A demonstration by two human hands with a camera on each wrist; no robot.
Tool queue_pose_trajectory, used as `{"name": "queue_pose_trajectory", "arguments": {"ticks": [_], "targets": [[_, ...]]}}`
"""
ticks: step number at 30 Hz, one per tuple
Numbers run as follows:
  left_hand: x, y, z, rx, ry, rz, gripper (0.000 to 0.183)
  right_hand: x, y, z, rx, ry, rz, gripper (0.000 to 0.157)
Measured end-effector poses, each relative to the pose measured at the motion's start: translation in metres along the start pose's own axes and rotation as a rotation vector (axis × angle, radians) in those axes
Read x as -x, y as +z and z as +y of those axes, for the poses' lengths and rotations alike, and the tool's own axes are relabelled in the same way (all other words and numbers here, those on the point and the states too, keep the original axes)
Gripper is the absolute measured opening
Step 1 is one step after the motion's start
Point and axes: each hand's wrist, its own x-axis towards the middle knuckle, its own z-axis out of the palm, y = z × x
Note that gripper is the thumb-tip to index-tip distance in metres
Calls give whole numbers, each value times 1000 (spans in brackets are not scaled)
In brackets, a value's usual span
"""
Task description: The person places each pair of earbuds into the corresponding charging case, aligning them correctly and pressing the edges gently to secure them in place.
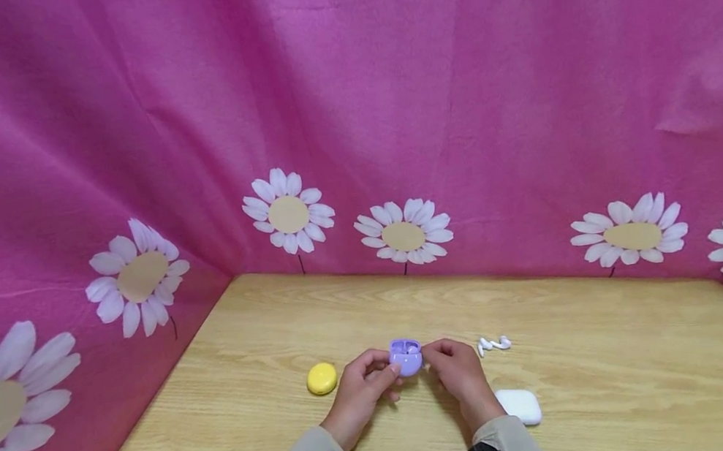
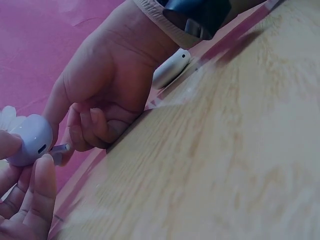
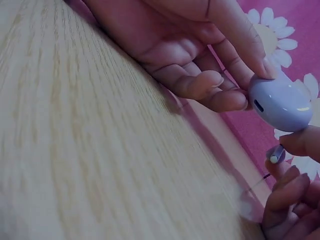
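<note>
A glossy purple earbud case [image 1: 407, 362] with its lid raised is held above the table, between the two hands. My left hand [image 1: 361, 393] grips it from the left, the thumb on its front. In the right wrist view, the left fingers hold the case [image 3: 283, 106] by its rounded body, a dark port slot showing on it. My right hand [image 1: 460, 375] is at the right side of the case. Its thumb and finger pinch a small purple earbud [image 3: 275, 154], stem pointing out, close beside the case. The left wrist view also shows that earbud's stem [image 2: 60, 148].
A round yellow case [image 1: 321, 379] lies left of the left hand. Two white earbuds [image 1: 494, 344] lie right of the right hand, and a white earbud case [image 1: 521, 406] lies by the right wrist. Pink flowered cloth [image 1: 490, 131] hangs behind the wooden table [image 1: 601, 362].
</note>
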Motion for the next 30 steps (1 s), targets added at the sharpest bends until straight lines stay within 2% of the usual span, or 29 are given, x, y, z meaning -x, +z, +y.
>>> {"name": "queue_pose_trajectory", "arguments": {"ticks": [6, 13, 19, 30], "targets": [[4, 0, -2, 19, 4, -9, 30, 4, 0, 3, -70, 16, 15, 19], [5, -1, -2, 9, 4, -19, 31, -2, -2, 4, -258, 85, -30, 16], [4, -1, 0, -5, 0, -17, 32, -5, -4, 1, -375, 102, -43, 20], [2, 0, 0, -5, 14, -15, 30, -1, -13, -22, -396, 67, -29, 25]]}}
